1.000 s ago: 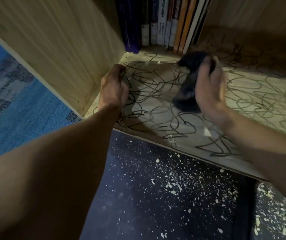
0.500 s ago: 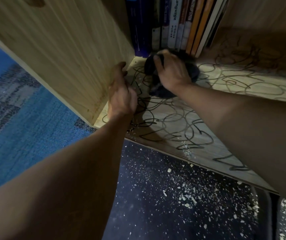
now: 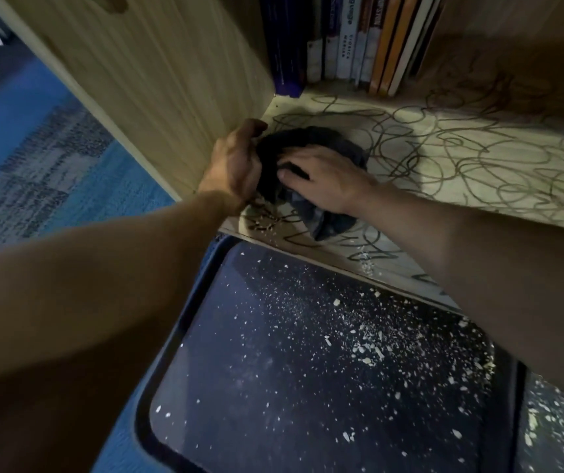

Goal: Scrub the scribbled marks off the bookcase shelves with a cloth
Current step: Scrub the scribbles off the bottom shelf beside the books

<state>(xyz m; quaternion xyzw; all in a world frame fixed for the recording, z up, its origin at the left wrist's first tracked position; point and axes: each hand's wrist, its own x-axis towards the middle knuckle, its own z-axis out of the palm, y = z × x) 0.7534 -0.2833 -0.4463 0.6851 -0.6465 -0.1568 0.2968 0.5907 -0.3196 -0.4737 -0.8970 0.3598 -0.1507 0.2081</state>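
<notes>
Right hand (image 3: 321, 179) presses flat on the dark crumpled cloth (image 3: 307, 145) at the pale wooden shelf's (image 3: 478, 186) 9 o'clock corner. Left hand (image 3: 236, 165), grip curled, touches the cloth's edge (hold unclear). Risk: black scribbled marks (image 3: 451, 155) smear if the cloth bunches.

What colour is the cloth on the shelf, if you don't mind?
Dark, nearly black, the cloth shows best in the head view.

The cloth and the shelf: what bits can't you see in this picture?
- Head view: scribbles under the dark cloth, hidden by it and the right hand.
- Left hand fingertips, tucked behind the cloth.
- Books: tops cut off by the upper edge, titles blurred.
- Shelf back right corner, lost in shadow.
</notes>
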